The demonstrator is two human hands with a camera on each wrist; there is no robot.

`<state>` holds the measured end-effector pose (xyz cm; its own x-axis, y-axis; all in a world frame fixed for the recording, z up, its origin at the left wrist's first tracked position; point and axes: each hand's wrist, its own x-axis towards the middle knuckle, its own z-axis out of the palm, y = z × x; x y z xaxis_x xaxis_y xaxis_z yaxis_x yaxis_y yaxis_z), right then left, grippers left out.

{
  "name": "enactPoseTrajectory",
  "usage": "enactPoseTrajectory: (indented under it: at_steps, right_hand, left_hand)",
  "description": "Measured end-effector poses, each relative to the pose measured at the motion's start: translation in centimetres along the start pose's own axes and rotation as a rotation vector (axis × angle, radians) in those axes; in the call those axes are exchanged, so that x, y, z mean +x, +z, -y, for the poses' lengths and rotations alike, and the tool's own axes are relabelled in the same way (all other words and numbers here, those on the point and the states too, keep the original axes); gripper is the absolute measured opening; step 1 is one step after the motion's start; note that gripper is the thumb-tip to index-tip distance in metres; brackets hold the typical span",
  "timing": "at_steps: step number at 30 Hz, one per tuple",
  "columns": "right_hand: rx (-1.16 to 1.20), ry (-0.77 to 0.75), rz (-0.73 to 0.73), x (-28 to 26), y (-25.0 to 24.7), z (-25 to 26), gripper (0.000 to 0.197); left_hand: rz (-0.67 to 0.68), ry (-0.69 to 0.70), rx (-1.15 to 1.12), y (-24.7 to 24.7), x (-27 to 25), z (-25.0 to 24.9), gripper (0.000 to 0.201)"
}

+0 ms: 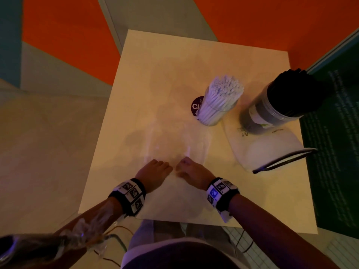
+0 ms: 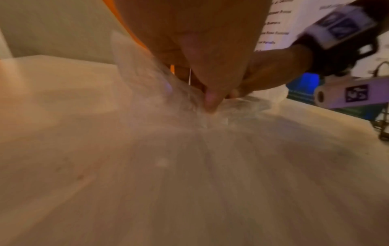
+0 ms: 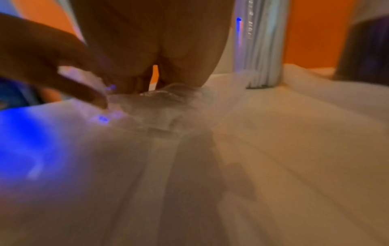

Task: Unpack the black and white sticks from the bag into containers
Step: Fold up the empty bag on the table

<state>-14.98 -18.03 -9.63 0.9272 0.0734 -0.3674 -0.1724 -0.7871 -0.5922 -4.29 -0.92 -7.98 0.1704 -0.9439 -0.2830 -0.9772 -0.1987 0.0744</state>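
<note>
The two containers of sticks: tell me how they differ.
The white sticks' container is slim and clear; the black sticks' container is wider, with a label band. The white one stands left, beside a purple sticker; the black one right, on a white bag. Both stand full on the table.

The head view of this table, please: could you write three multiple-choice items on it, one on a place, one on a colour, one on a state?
1. Where does the cup of white sticks stand?
A. Left of the black-stick jar
B. Right of it
C. On the floor

2. What colour is the floor patch beyond the table?
A. Green
B. Orange
C. Yellow

3. What are the left hand and right hand doing?
A. Hanging idle
B. Lifting the jar
C. Pinching the clear bag

Answers: 1 A, the cup is further left. 2 B, plainly orange. 3 C, fingers bunch the plastic.
</note>
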Motion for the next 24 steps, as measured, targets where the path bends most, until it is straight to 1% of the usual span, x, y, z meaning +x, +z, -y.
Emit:
enactPoseTrajectory:
  at_steps: [1, 2, 3, 5, 6, 7, 8, 9, 10, 11, 12, 13, 14, 15, 16, 17, 18, 19, 20, 21, 22, 23, 24]
  right_hand:
    - [-0.119, -0.019, 0.033, -0.2, 0.5, 0.0, 0.047]
    - [-0.260, -0.038, 0.053, -0.5, 0.8, 0.1, 0.058]
    - [-0.377, -0.056, 0.040, -0.7, 1.0, 0.4, 0.058]
    - [-0.504, -0.077, -0.080, -0.9, 1.5, 1.2, 0.035]
    - [-0.495, -0.054, -0.114, -0.7, 1.7, 1.4, 0.025]
    - [-0.433, -0.002, -0.111, -0.5, 1.6, 1.8, 0.025]
    - [-0.358, 0.042, -0.085, -0.4, 1.6, 1.9, 0.032]
    - [-0.243, 0.065, -0.080, -0.4, 1.7, 1.8, 0.038]
    - [-0.115, 0.092, -0.085, -0.5, 1.6, 1.7, 0.043]
    - [-0.018, 0.115, -0.091, -0.6, 1.4, 1.9, 0.044]
    - [0.035, 0.113, -0.094, -0.8, 1.4, 1.9, 0.042]
    - [0.026, 0.086, -0.088, -1.0, 1.5, 1.9, 0.036]
    - [-0.036, 0.050, -0.080, -1.2, 1.6, 1.8, 0.030]
    - [-0.126, 0.013, -0.075, -1.5, 1.9, 1.6, 0.032]
    - [-0.229, -0.010, -0.051, -1.8, 2.3, 1.4, 0.042]
    - [-0.333, -0.027, -0.045, -2.1, 2.6, 1.2, 0.048]
    - [-0.417, -0.033, -0.068, -2.3, 2.9, 1.2, 0.044]
    - [-0.474, -0.042, -0.110, -2.4, 3.1, 1.3, 0.035]
    - [-0.488, -0.037, -0.171, -2.4, 3.5, 1.3, 0.026]
    - [-0.437, -0.007, -0.190, -2.4, 3.6, 1.3, 0.022]
    - [-0.360, 0.044, -0.179, -2.3, 3.4, 1.3, 0.024]
    - [-0.265, 0.087, -0.164, -2.2, 3.3, 1.3, 0.029]
    - [-0.173, 0.115, -0.161, -2.2, 3.3, 1.0, 0.036]
  left_hand:
    - [0.031, -0.026, -0.055, 0.1, -0.1, 0.3, 0.019]
    - [0.062, -0.043, -0.073, 0.5, -0.2, 0.7, 0.018]
    - [0.093, -0.043, -0.055, 1.0, -0.1, 1.0, 0.023]
    - [0.048, -0.048, -0.073, 1.4, -0.5, 0.9, 0.023]
    - [0.018, -0.047, -0.079, 0.8, -0.8, 0.7, 0.026]
    - [-0.005, -0.040, -0.071, 0.8, -1.0, 0.5, 0.036]
    - [-0.051, -0.023, -0.036, 1.0, -1.1, 0.3, 0.047]
    - [-0.085, -0.012, -0.041, 1.1, -1.3, 0.1, 0.053]
    - [-0.120, 0.009, -0.063, 1.2, -1.4, -0.1, 0.051]
    - [-0.129, 0.018, -0.113, 1.3, -1.3, -0.2, 0.044]
    - [-0.131, 0.007, -0.181, 1.6, -1.2, -0.1, 0.033]
    - [-0.095, -0.023, -0.259, 1.7, -1.1, 0.0, 0.024]
    - [-0.036, -0.058, -0.345, 1.8, -1.0, 0.1, 0.019]
    - [0.024, -0.101, -0.425, 1.8, -1.0, 0.3, 0.016]
    - [0.081, -0.138, -0.493, 1.9, -1.0, 0.6, 0.013]
    - [0.137, -0.161, -0.530, 1.9, -1.0, 0.7, 0.012]
    - [0.162, -0.160, -0.531, 1.9, -1.1, 0.7, 0.013]
    - [0.134, -0.138, -0.501, 2.0, -1.1, 0.5, 0.016]
    - [0.074, -0.103, -0.439, 2.3, -1.2, 0.3, 0.025]
    - [0.046, -0.058, -0.347, 2.4, -1.3, 0.1, 0.038]
    - [0.037, -0.012, -0.236, 2.4, -1.5, -0.2, 0.050]
    - [0.022, 0.013, -0.142, 2.4, -1.6, -0.4, 0.055]
    - [0.003, 0.025, -0.084, 2.4, -1.5, -0.6, 0.054]
